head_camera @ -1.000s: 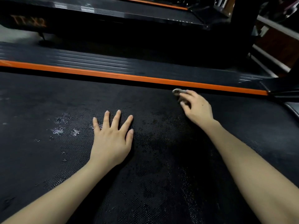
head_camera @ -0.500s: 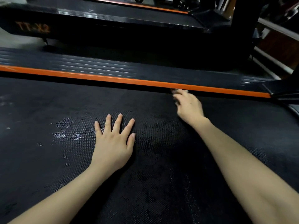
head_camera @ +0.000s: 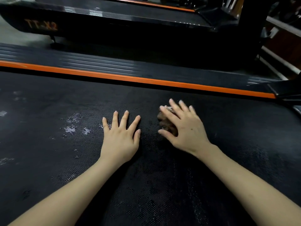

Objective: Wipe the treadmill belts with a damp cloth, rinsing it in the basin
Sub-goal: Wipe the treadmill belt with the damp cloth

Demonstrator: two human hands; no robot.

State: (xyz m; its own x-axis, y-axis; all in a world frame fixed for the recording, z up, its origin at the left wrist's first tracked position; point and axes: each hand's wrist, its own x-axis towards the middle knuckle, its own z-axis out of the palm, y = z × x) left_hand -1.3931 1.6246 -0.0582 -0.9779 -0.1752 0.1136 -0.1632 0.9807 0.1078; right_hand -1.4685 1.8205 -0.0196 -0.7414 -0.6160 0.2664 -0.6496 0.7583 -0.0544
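Dragging back from the orange rail (head_camera: pixel 114 76), my right hand (head_camera: pixel 184 128) presses the crumpled cloth (head_camera: pixel 164 121) onto the belt (head_camera: pixel 48 152), fingers splayed, just beside my flat, spread left hand (head_camera: pixel 120 137), so I judge the wiping carries on.

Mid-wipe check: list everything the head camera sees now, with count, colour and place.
treadmill belt: one, black, textured, across the foreground
wet patches: several, glistening, on the belt's left part
cloth: one, brown, bunched on the belt, centre-right
side rail: one, dark grey with orange stripe, along the belt's far edge
second treadmill: one, black with orange lettering, behind the rail
left hand: one, flat on the belt, fingers spread
right hand: one, pressing down on the cloth, fingers straight
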